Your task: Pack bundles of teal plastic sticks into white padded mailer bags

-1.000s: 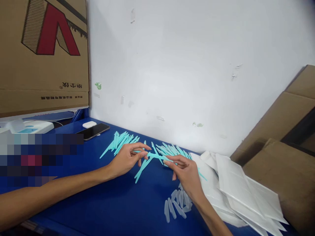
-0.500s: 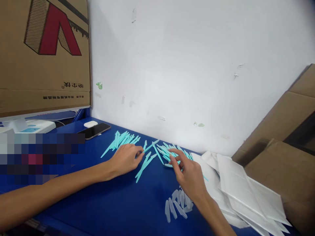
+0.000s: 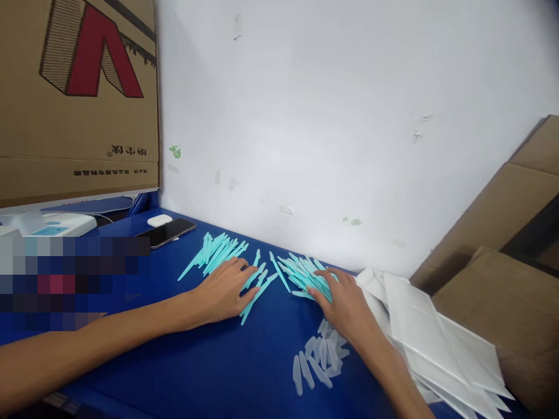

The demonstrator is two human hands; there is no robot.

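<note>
Slim turquoise eyebrow razors lie on the blue table (image 3: 209,361) in a left pile (image 3: 218,250), a small middle group (image 3: 257,294) and a right pile (image 3: 301,273). My left hand (image 3: 225,291) rests low over the middle group, fingers apart, its fingertips at the razors there. Over the near right side of the right pile is my right hand (image 3: 345,302), thumb and forefinger apart and touching razors; its other fingers are partly hidden. Translucent blade caps (image 3: 323,355) lie loose in front of it, some covered by the wrist.
White paper envelopes (image 3: 437,331) are stacked at the right, beside cardboard (image 3: 480,285). A phone (image 3: 168,233) and a white earbud case (image 3: 159,220) lie at the back left, under a large carton (image 3: 87,128). The white wall (image 3: 305,145) bounds the table's back.
My left hand has lowered the razor it held onto the middle group and spread its fingers. My right hand has shifted slightly right and down onto the right pile.
</note>
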